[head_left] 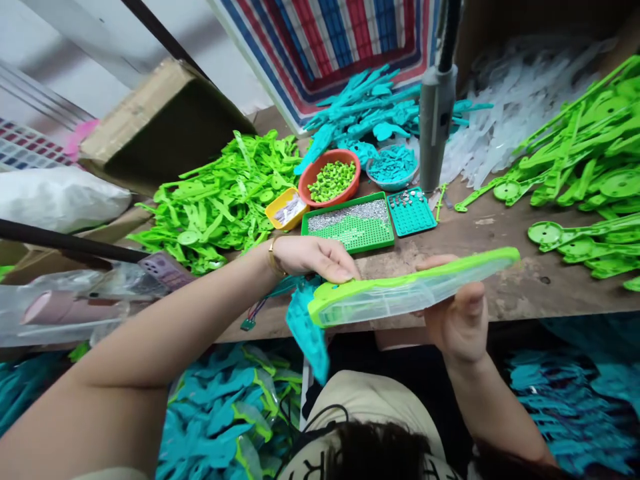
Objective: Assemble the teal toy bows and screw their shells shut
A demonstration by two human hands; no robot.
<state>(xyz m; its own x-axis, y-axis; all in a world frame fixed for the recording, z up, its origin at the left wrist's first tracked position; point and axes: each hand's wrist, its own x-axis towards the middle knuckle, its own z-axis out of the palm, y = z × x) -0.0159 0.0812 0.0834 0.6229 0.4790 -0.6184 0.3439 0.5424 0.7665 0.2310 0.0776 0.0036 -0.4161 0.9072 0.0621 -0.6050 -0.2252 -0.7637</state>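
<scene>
A long plastic toy piece (410,293) with a lime-green rim and a translucent side is held across the front of the bench. Its left end joins a teal plastic part (309,327) that hangs downward. My left hand (320,259) is closed, thumb and fingers pinching the green rim near that end. Around the right half, my right hand (460,320) grips with its thumb on the near side and fingers behind. A small green circuit board (247,325) on thin wires dangles by the teal part.
Lime-green parts (220,193) heap at left, more green parts (590,147) at right. Behind are a red bowl (354,190), a yellow tray (274,217), a green screw tray (349,247) and a teal tray (415,223). A grey post (436,127) stands upright. Teal toys (215,413) pile below.
</scene>
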